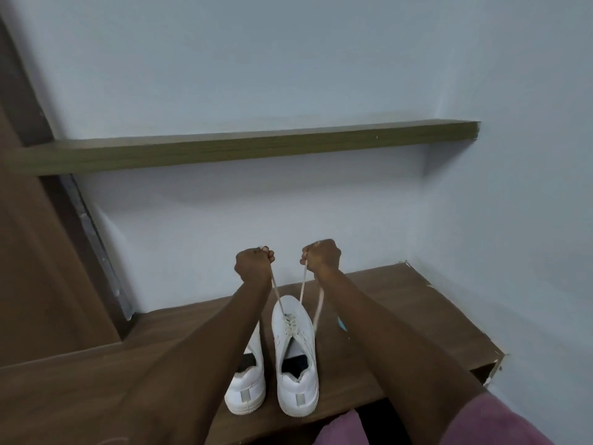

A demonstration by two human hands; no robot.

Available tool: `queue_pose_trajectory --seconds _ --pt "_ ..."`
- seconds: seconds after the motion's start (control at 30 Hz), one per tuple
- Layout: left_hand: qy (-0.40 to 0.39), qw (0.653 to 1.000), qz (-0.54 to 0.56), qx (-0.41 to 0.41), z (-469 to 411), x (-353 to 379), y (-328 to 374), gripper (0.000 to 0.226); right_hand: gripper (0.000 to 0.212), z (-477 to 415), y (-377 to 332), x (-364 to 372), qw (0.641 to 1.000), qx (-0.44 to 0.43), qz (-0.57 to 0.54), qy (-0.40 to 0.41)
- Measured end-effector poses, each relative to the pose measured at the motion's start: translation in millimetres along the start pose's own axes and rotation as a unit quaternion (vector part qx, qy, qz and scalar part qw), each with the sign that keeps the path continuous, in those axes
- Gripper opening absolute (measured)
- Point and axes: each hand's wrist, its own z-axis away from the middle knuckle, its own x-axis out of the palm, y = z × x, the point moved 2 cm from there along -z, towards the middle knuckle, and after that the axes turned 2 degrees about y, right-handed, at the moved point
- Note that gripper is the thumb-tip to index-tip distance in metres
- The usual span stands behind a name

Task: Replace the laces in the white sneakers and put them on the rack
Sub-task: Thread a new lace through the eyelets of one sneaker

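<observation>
Left hand [253,263] and right hand [321,256] fisted round taut flat lace [303,285] ends, smooth white leather sneaker [295,348], its mate [247,387] alongside, woodgrain bench [401,303]

Two sneakers are standing side by side on the lower board [401,300] at bottom centre, heels toward the bottom edge. The left sneaker [247,387] is sitting partly behind a forearm, just beside the right sneaker [296,348]. Above them, the left hand [253,263] and right hand [322,256] are each gripping an end of the lace [303,284], which is running down into the right sneaker. The upper shelf [244,149] is spanning mid-frame.
</observation>
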Motion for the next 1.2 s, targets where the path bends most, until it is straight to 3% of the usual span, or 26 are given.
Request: queue_pose_trajectory --seconds 0.13,0.3,0.43,0.53,0.73,0.93,1.03,1.2 --pt "-0.041 0.99 -0.078 0.108 15.6 27.2 53.4 0.031 0.021 -0.7 -68.1 -0.3 0.993 -0.116 0.031 0.005" --pt "-0.095 0.973 -0.106 0.183 23.3 63.6 108.1 0.031 0.015 2.0 -143.9 -11.3 0.971 -0.224 0.077 -0.018" --pt "-0.098 0.964 -0.105 0.223 30.6 81.5 143.7 0.033 0.02 5.8 -182.6 -18.2 0.975 -0.223 0.003 0.004" --pt "-0.108 0.954 -0.113 0.256 35.6 89.7 156.9 0.02 0.025 11.1 -196.3 -23.6 0.974 -0.221 -0.037 0.013" --pt "-0.109 0.94 -0.138 0.292 43.6 95.1 169.0 0.016 0.021 14.6 -211.2 -33.9 0.969 -0.245 -0.026 0.005" --pt "-0.12 0.946 -0.122 0.277 43.3 93.9 165.6 0.011 0.017 12.9 -212.9 -29.6 0.971 -0.237 -0.034 0.016" --pt "-0.105 0.949 -0.117 0.274 43.4 90.7 168.2 0.008 0.003 11.5 -215.3 -25.7 0.969 -0.244 -0.008 0.034" --pt "-0.099 0.952 -0.108 0.269 40.0 85.0 169.5 0.008 0.006 11.0 -216.6 -18.6 0.97 -0.241 0.005 0.038"
